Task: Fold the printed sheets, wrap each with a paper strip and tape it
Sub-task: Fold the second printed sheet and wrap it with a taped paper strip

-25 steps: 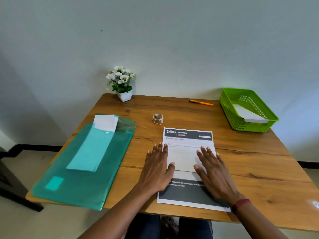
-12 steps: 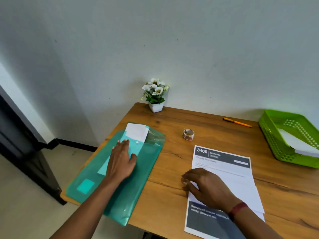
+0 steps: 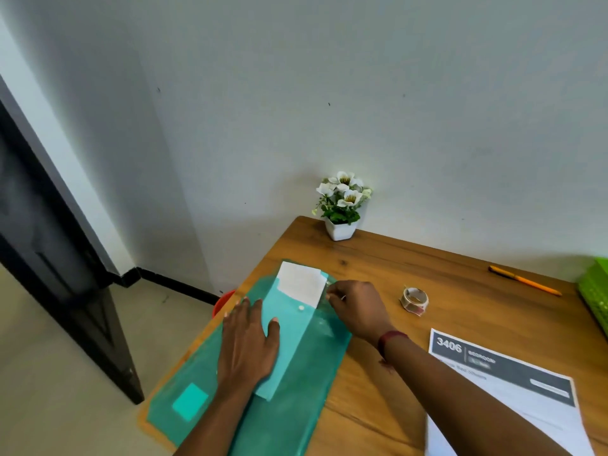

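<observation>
A person's left hand [image 3: 247, 343] lies flat, fingers spread and gripping nothing, on a translucent green plastic folder [image 3: 292, 409] at the left end of a wooden table [image 3: 378, 399]. The folder's near left corner overhangs the table edge. The right hand [image 3: 357, 309] curls at the folder's far right edge, fingertips pinched beside the white paper strips [image 3: 301, 286] that jut from its mouth; whether they grip the plastic or a strip cannot be told. The printed sheet [image 3: 513, 399], headed 3406, lies on the table at lower right, running out of view and well apart from the folder. Bare wood separates them. A tape roll [image 3: 415, 300] stands near the right hand, an orange pen [image 3: 524, 280] and a potted white flower [image 3: 341, 207] sit towards the wall, and a green basket's [image 3: 595, 291] edge shows at far right.
</observation>
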Tool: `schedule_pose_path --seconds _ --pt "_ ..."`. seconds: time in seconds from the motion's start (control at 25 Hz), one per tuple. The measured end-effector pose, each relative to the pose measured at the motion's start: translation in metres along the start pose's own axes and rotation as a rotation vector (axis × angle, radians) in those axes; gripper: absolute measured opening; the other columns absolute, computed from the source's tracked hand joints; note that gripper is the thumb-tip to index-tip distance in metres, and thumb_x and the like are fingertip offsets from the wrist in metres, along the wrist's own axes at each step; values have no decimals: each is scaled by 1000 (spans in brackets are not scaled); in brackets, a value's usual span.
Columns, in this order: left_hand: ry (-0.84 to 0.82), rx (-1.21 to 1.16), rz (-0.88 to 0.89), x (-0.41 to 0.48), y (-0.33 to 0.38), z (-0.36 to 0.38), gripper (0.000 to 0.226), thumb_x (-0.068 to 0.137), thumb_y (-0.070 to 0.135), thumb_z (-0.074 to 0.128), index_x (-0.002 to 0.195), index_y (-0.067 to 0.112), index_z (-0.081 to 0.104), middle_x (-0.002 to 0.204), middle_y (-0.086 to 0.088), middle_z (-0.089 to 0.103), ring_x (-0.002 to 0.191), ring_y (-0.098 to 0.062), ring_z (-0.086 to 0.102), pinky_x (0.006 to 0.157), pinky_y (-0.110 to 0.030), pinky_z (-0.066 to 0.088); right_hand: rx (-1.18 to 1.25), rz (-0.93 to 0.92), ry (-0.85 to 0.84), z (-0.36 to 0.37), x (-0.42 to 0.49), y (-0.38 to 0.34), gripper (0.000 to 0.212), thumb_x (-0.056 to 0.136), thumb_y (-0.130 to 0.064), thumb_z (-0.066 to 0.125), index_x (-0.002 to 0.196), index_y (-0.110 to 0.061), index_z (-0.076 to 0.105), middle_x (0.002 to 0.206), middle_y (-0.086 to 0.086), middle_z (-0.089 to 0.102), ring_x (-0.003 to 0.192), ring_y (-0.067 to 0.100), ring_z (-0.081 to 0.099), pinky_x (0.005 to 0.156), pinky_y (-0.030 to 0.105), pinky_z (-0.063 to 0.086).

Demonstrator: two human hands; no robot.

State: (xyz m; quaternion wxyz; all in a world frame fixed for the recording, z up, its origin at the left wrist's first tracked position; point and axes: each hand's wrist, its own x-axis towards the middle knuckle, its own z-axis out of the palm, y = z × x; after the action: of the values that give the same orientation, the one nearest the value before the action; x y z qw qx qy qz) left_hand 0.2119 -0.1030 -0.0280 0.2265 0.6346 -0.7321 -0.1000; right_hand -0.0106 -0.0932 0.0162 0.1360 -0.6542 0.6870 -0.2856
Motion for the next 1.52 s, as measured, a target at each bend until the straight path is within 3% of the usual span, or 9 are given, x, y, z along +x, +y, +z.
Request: schedule_pose_path --seconds 0.2,0.32,0.52,0.8,0.92,1.16,1.36,1.52 --pt "8 113 -66 1 1 6 74 97 64 19 158 23 8 166 -12 3 153 -30 4 121 -40 -4 -51 64 57 22 52 -12 31 95 -29 61 123 -17 68 117 7 67 104 26 63 84 33 51" --pt "6 165 -122 3 -1 8 78 95 67 17 158 23 4 166 -14 3 153 -32 3 121 -43 -5 -140 99 17 29 71 -15 35 93 -33 64 124 -15 66 121 11 59 104 31 61 85 36 51" --pt "2 186 -127 3 0 7 83 91 73 19 157 25 4 166 -13 8 152 -32 7 118 -44 -9 -184 95 -23 35 75 -17 30 92 -37 65 112 -16 70 115 10 60 97 28 62 79 31 48" --pt "14 184 -134 2 2 6 82 91 73 20 156 26 1 166 -10 8 152 -31 9 118 -42 -8 -327 -1 14 49 68 -31 27 94 -10 55 116 -12 69 110 9 66 94 27 62 74 34 55" --pt "34 185 -122 2 2 7 80 92 71 21 155 25 4 165 -9 11 152 -30 11 118 -42 -8 -408 -33 -36 54 70 -36 27 98 -21 48 115 -10 66 113 10 63 101 30 57 76 37 52" --pt "95 124 -82 0 1 3 73 94 64 31 153 24 19 160 -8 26 148 -26 21 119 -42 -8 -482 7 -183 57 79 -32 45 103 -44 34 130 -16 56 128 13 52 119 32 46 96 47 42" --pt "86 102 -90 0 3 -1 69 96 61 29 154 25 17 161 -4 24 150 -24 17 118 -42 -15 -373 37 -162 57 82 -26 46 96 -47 52 130 -16 56 125 11 51 118 32 47 94 47 46" --pt "62 92 -128 4 7 -4 69 97 61 27 155 26 12 163 -2 18 151 -24 14 118 -44 -15 -288 19 -30 52 81 -25 37 88 -40 70 115 -15 68 116 10 53 111 31 48 84 44 52"
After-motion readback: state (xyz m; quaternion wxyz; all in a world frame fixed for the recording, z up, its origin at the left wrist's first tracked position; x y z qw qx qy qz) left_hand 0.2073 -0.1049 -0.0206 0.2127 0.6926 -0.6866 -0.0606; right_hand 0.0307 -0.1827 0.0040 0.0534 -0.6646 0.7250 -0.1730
